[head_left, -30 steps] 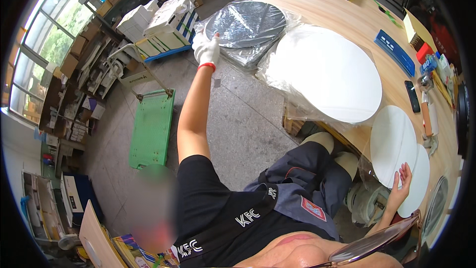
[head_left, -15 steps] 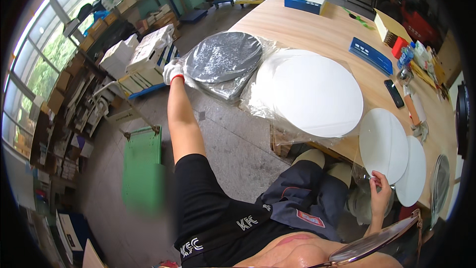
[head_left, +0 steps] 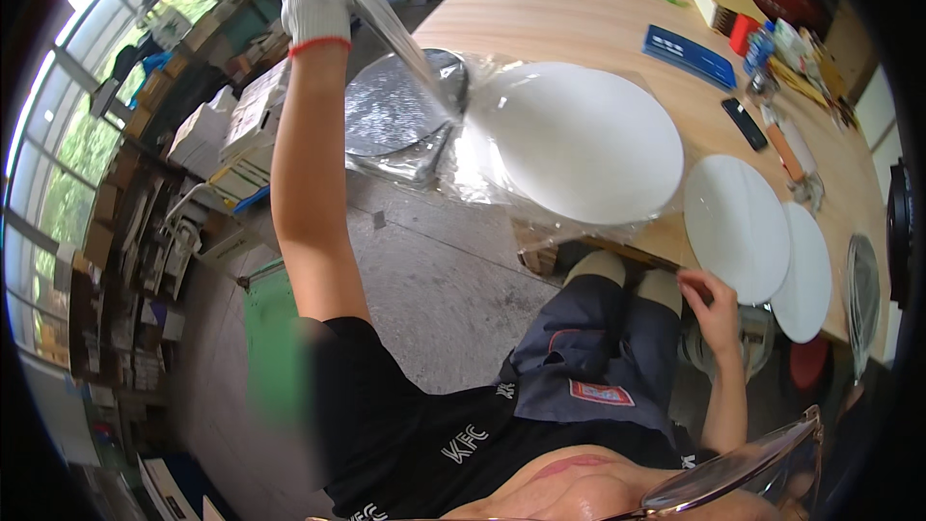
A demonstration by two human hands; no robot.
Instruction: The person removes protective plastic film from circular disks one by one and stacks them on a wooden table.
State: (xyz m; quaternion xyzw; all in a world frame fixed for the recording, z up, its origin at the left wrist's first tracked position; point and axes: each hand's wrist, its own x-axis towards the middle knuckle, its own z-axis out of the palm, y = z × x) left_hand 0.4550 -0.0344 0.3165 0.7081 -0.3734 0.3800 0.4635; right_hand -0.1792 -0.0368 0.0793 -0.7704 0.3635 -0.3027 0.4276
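The white-gloved left hand (head_left: 316, 12) is gripping a thin, silvery, plastic-wrapped packet (head_left: 384, 24) slanting rightward below it, whose slickness could cause slipping; whether the bare right hand (head_left: 712, 309) is pinching anything, I cannot tell.

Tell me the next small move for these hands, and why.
I'd probably bring the right hand across to steady the plastic-wrapped piece: the gloved left hand alone holds it up by one end, slanting, and the right looks empty.
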